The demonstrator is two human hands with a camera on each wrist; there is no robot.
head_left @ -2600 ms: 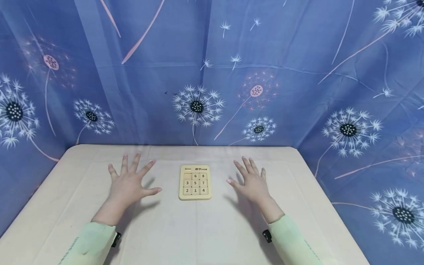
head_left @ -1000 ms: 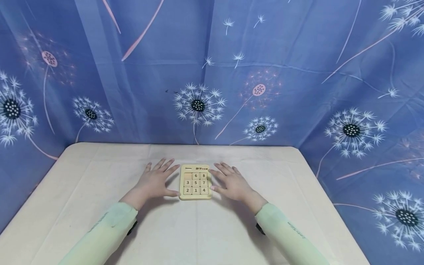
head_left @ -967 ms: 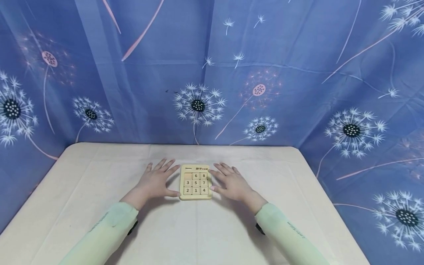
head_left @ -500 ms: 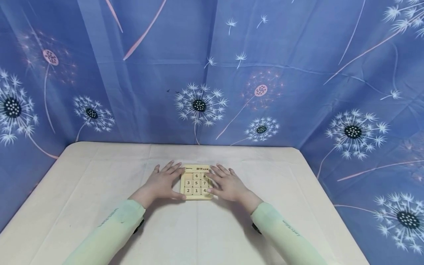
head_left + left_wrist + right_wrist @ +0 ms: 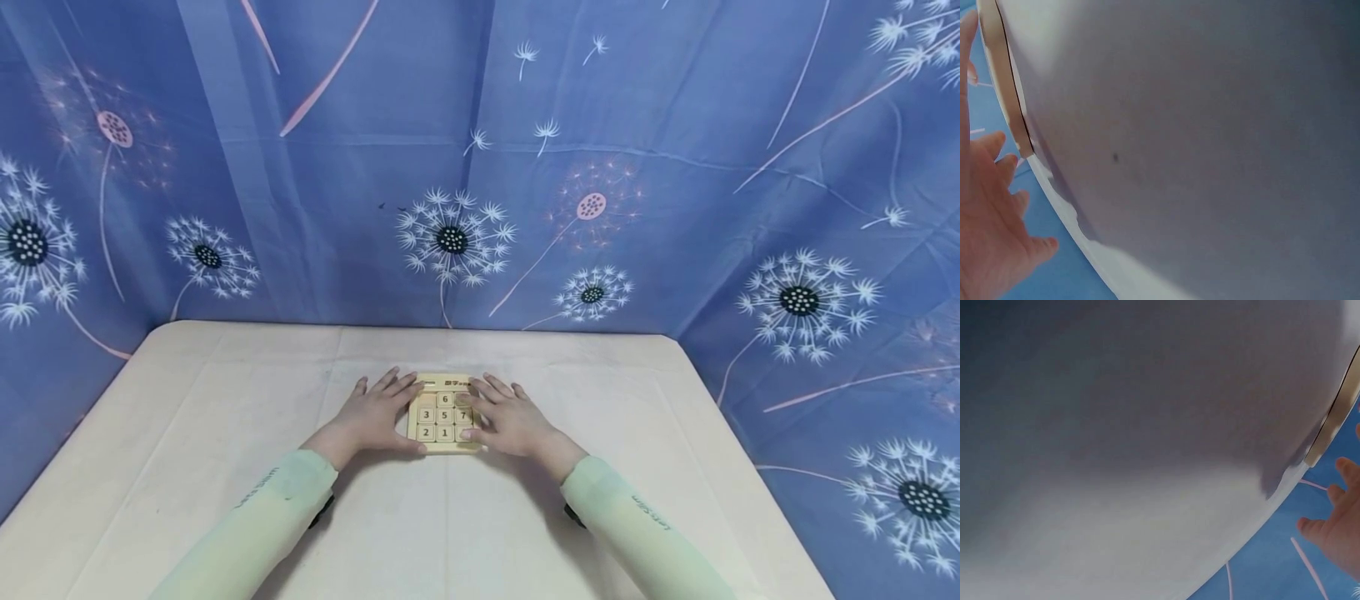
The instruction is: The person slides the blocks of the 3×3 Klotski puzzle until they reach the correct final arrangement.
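A cream number sliding puzzle (image 5: 447,447) lies flat on the table in the head view. Its tiles show 6, 3, 5, 7, 2 and 1; the top left slot has no tile. My left hand (image 5: 372,421) is at the puzzle's left side, fingers spread, index finger and thumb over its edge. From the other side my right hand (image 5: 517,421) reaches over the right edge, and its fingers cover the tiles at the top right and bottom right. Both wrist views catch only the side of the puzzle, with relaxed fingers near it. Whether the fingertips touch it, I cannot tell.
A pale cloth covers the table (image 5: 450,533), whose rounded far edge meets a blue curtain (image 5: 337,208) with dandelion prints. The curtain also hangs along the left and right sides. Dark wrist devices show below both sleeves.
Both hands have come inward from well apart to the two sides of the puzzle. Over the last half second they have crept slightly further over its edges. The puzzle's tiles have not shifted.
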